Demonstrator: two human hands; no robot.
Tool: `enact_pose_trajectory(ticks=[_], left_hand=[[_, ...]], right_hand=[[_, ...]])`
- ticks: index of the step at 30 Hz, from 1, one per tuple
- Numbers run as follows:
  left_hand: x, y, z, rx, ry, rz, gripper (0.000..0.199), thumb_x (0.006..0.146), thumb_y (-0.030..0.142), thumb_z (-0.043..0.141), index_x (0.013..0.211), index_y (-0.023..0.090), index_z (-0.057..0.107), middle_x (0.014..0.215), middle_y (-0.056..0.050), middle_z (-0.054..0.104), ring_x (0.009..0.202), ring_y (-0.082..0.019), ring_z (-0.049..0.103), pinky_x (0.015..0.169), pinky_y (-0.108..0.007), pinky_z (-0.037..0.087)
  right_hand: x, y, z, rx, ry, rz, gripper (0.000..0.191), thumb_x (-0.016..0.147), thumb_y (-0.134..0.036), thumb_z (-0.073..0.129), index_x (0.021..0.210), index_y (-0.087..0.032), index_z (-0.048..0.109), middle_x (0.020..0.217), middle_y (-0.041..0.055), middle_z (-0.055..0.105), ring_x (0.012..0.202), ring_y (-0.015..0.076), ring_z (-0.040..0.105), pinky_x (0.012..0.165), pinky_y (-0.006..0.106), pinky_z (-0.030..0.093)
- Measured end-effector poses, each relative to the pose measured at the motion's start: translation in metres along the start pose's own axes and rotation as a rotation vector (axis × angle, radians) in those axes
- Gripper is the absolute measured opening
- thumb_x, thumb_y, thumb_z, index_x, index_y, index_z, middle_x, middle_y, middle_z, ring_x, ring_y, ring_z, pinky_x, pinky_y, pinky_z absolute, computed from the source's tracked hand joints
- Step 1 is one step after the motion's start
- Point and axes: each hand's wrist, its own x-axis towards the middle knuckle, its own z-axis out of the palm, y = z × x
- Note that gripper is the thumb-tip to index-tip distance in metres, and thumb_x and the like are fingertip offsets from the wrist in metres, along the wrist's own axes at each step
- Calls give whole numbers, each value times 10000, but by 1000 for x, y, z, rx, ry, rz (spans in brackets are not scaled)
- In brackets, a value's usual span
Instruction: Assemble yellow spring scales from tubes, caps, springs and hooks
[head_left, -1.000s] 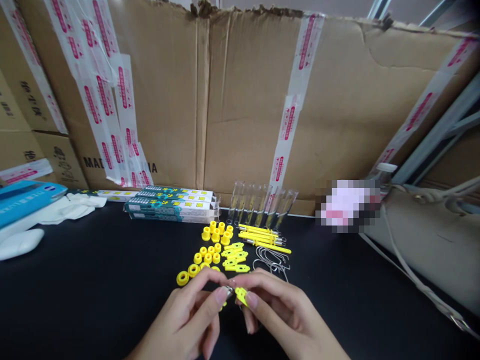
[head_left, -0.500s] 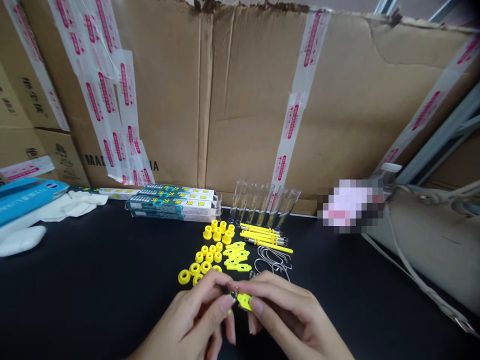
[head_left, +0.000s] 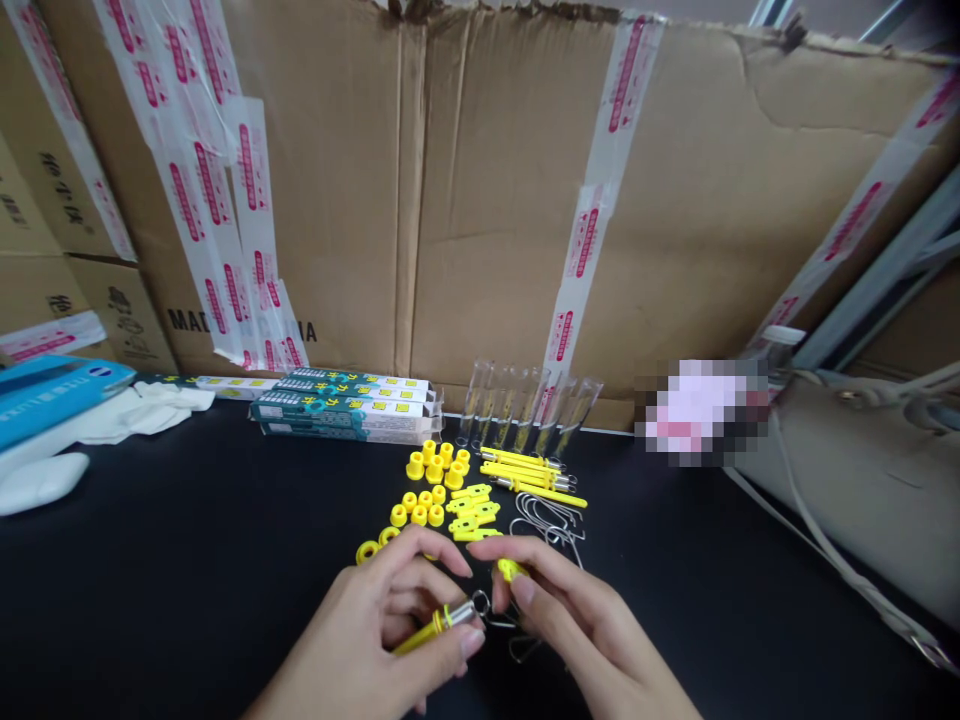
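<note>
My left hand (head_left: 360, 625) is closed around a yellow rod (head_left: 421, 633) with a silver metal coil and a wire loop at its upper end. The thumb lies along it and the index finger arches above. In my right hand (head_left: 581, 620), thumb and index finger pinch a small yellow plastic tab (head_left: 508, 570), just right of the loop and apart from it. Beyond the fingers lie similar flat yellow tabs (head_left: 472, 507), more yellow rods with metal coils (head_left: 525, 468) and bent wire hooks (head_left: 546, 515). Part of the wire pile is hidden behind my right hand.
Yellow flanged bushings (head_left: 435, 468) and smaller ones (head_left: 418, 514) stand in groups, with yellow rings (head_left: 367, 552) nearer. Clear tubes (head_left: 521, 410) lean against the large carton (head_left: 487, 200). Printed boxes (head_left: 345, 410) lie left, a blue packet (head_left: 64, 395) farther left, a beige bag (head_left: 862, 480) right.
My hands have drawn apart. The rod's metal end has come into view in my left hand, and the yellow tab in my right hand has moved up and right, away from it.
</note>
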Motion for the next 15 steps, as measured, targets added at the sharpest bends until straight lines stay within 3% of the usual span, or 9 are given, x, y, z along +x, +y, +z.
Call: enact_pose_trajectory(ticks=[4,7,9,12,15], left_hand=[[-5,0,-4,266,40,242,101,842,251,734,920,258,670,817,17,761,736,-171,720,708,-205,562],[-8,-3,-5,412,82,322,31,856,277,725,883,287,712,803,29,752,658,-158,690,638,-176,544],[-10,-5,-5,466,44,338,43,852,320,737,886,295,729,783,31,747,585,-144,659,543,-161,512],[-12,-7,-6,493,-20,350,91,879,382,714,900,296,734,789,25,753,600,-150,671,557,-167,506],[-13,-10,-8,494,-29,345,98,900,398,700,923,305,719,823,32,758,683,-160,706,645,-172,520]], right_hand=[[0,-2,4,243,3,101,444,910,-607,619,1213,-295,709,898,27,667,749,181,556,733,316,454],[2,-3,3,341,-13,114,429,887,-558,690,1223,-292,694,893,20,646,735,161,505,704,293,412],[3,-2,1,447,-44,88,434,832,-518,777,1190,-284,700,821,-5,607,715,138,474,677,259,378],[5,1,0,736,-223,103,435,699,-500,895,986,-227,714,635,-69,478,556,80,331,562,216,290],[9,5,2,989,-438,128,493,646,-509,922,655,-207,533,512,-100,374,478,68,234,475,211,219]])
